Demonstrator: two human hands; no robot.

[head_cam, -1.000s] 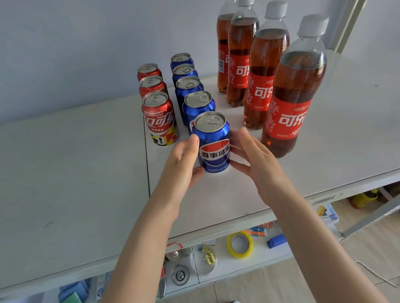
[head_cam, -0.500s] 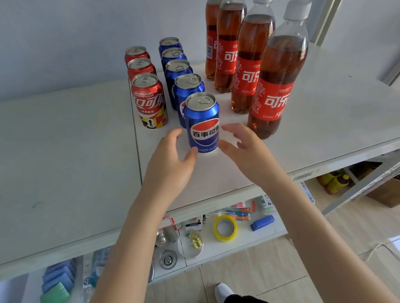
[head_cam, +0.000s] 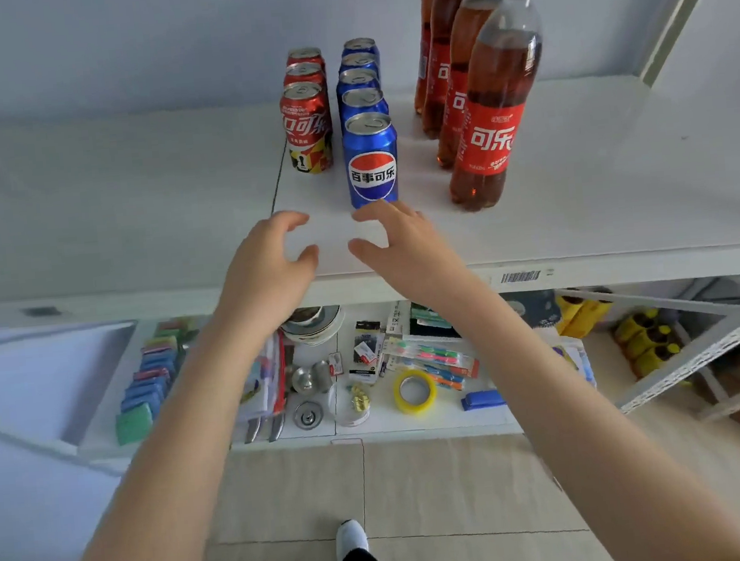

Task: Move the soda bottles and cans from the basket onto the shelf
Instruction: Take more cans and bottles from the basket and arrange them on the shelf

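Note:
On the white shelf (head_cam: 129,203) stands a row of blue Pepsi cans; the front blue can (head_cam: 371,160) is upright near the shelf's front. To its left is a row of three red cola cans (head_cam: 306,129). To its right stand several cola bottles with white caps, the front bottle (head_cam: 493,104) nearest. My left hand (head_cam: 264,267) and my right hand (head_cam: 401,250) hover just in front of the blue can, fingers loosely curled, holding nothing. The right fingertips are close to the can's base. No basket is in view.
A lower shelf (head_cam: 416,424) holds small goods: a yellow tape roll (head_cam: 413,392), sponges (head_cam: 145,389), a blue stapler (head_cam: 481,399), toothbrush packs. Yellow bottles (head_cam: 641,337) stand at lower right beside a metal shelf brace (head_cam: 701,354). Tiled floor and my shoe (head_cam: 352,537) lie below.
Both hands have let go of the front blue can and drawn back toward the shelf edge. The view has tilted downward, showing more of the lower shelf and floor.

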